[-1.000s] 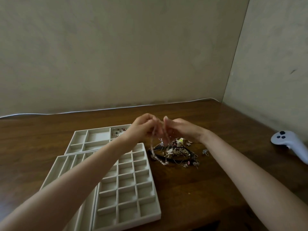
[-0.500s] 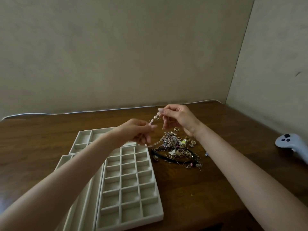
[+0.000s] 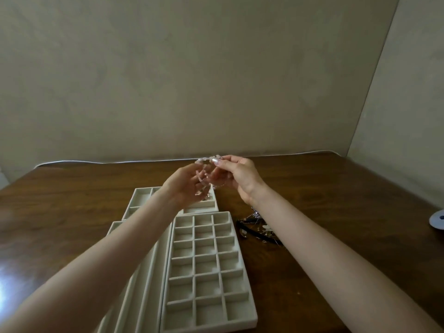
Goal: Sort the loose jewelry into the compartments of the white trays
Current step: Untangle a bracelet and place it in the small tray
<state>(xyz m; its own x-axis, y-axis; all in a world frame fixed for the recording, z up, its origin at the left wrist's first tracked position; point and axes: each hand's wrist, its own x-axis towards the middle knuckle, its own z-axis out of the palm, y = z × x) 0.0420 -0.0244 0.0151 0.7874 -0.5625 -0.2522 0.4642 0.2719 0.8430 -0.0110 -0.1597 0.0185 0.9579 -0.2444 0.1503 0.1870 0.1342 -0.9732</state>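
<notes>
Pale bead strand (image 3: 208, 159) aloft at 12 o'clock of three matte white compartment trays (image 3: 208, 326), pinched atop by the right hand's (image 3: 240, 179) thumb and forefinger, lower part within the left hand's (image 3: 185, 186) curled fingers, tangled jewelry pile (image 3: 255, 225) at 2 o'clock, over glossy dark wood table (image 3: 336, 212), two plain beige walls (image 3: 216, 80) behind.

No readable text, label, brand, number or sign appeared anywhere: none on the white trays (image 3: 240, 251), the jewelry (image 3: 259, 230), the table (image 3: 336, 212) or the walls (image 3: 216, 80).
</notes>
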